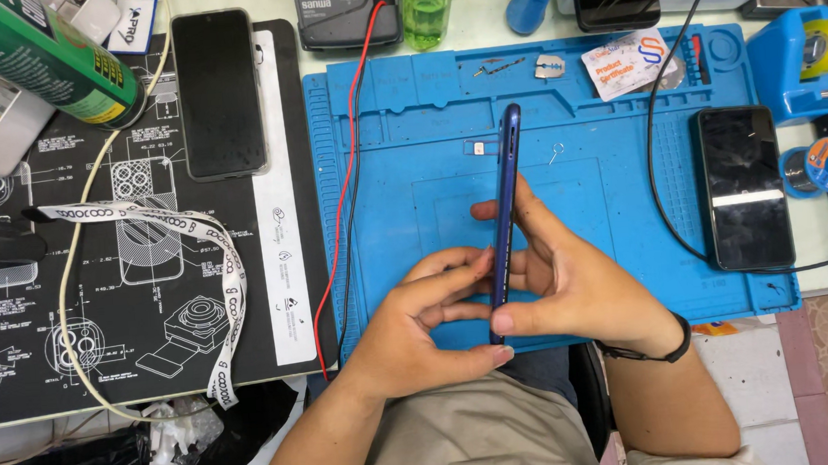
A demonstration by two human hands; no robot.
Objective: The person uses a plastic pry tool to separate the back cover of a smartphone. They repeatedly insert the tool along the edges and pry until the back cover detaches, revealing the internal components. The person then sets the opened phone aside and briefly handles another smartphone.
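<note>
Both hands hold a thin blue phone (506, 219) on its edge, in the middle of the frame, over a blue rubber mat (400, 166). The phone is long, smooth and shiny. Its long side runs from near the body up toward the top of the frame. The left hand (420, 323) grasps its lower part. The right hand (570, 280) grasps its other side. A flat black phone (219, 91) lies upper left.
</note>
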